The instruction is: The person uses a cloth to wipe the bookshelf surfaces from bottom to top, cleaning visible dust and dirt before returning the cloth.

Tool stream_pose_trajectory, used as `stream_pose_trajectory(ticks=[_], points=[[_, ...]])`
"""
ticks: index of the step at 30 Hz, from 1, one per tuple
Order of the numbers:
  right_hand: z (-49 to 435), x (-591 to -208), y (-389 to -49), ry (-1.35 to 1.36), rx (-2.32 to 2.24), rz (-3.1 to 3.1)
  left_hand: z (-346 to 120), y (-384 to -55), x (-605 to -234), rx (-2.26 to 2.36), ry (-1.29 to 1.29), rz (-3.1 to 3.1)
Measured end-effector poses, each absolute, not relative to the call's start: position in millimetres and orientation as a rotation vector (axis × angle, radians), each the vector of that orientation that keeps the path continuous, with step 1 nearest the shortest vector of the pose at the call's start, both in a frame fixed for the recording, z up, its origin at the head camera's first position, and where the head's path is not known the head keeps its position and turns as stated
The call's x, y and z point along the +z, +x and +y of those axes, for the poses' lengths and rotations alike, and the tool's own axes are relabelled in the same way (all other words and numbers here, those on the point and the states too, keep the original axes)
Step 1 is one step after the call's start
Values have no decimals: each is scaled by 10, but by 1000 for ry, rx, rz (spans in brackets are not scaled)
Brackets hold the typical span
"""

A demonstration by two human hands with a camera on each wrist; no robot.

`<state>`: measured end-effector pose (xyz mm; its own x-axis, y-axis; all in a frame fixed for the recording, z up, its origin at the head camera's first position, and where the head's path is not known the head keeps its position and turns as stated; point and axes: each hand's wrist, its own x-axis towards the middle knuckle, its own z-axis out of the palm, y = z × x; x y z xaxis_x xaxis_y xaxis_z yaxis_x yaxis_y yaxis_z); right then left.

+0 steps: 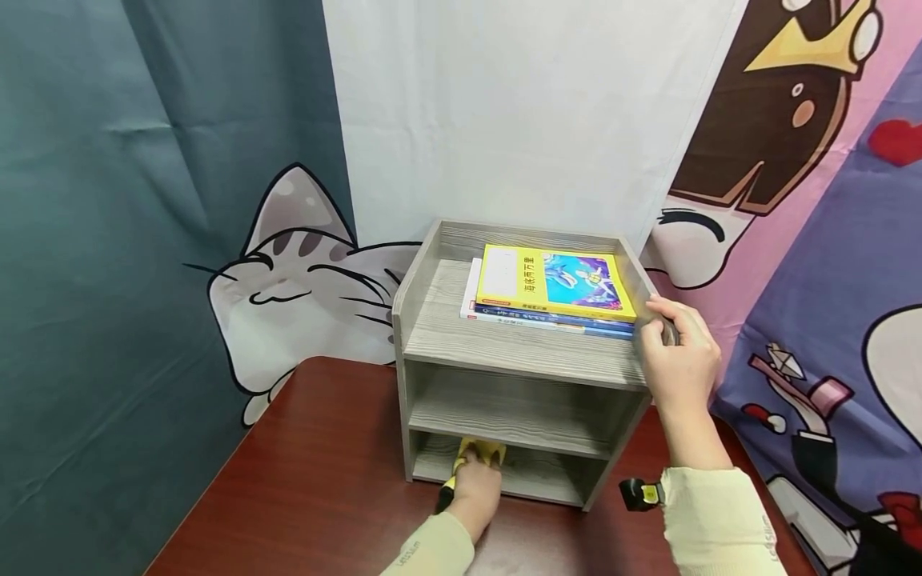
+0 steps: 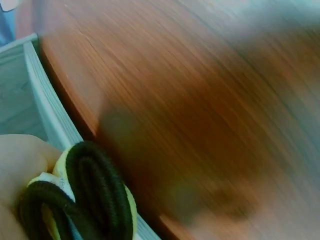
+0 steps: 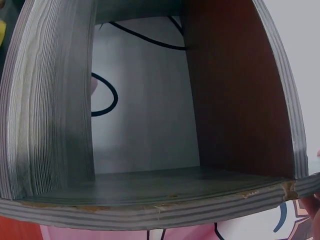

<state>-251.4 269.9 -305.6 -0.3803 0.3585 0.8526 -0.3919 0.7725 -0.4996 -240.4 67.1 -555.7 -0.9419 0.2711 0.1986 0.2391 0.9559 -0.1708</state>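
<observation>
A small grey wood-grain shelf [image 1: 511, 365] stands on the table. In its bottom compartment my left hand [image 1: 476, 486] grips a folded yellow-and-black cloth [image 1: 481, 450]. The left wrist view shows the cloth's dark folds [image 2: 97, 185] bunched beside the hand [image 2: 22, 165], close to the shelf's edge [image 2: 52, 107]. My right hand [image 1: 680, 348] holds the upper right side panel, thumb in front. In the right wrist view, a compartment [image 3: 145, 110] fills the picture, with only a bit of that hand [image 3: 315, 215] at the right edge.
A stack of thin books [image 1: 551, 284], a yellow one uppermost, lies on the shelf's top against the right side. The red-brown table [image 1: 288, 480] extends to the left and front. Printed curtains [image 1: 533, 120] hang behind and at both sides.
</observation>
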Motion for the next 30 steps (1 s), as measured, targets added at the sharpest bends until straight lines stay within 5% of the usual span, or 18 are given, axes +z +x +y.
stream_pose_trajectory(ticks=[12, 30], points=[[2715, -3042, -2493, 9, 827, -1781, 61, -2525, -5606, 142, -346, -2842], [2706, -3098, -2543, 56, 812, -1786, 371, -2498, -5626, 218, -293, -2895]])
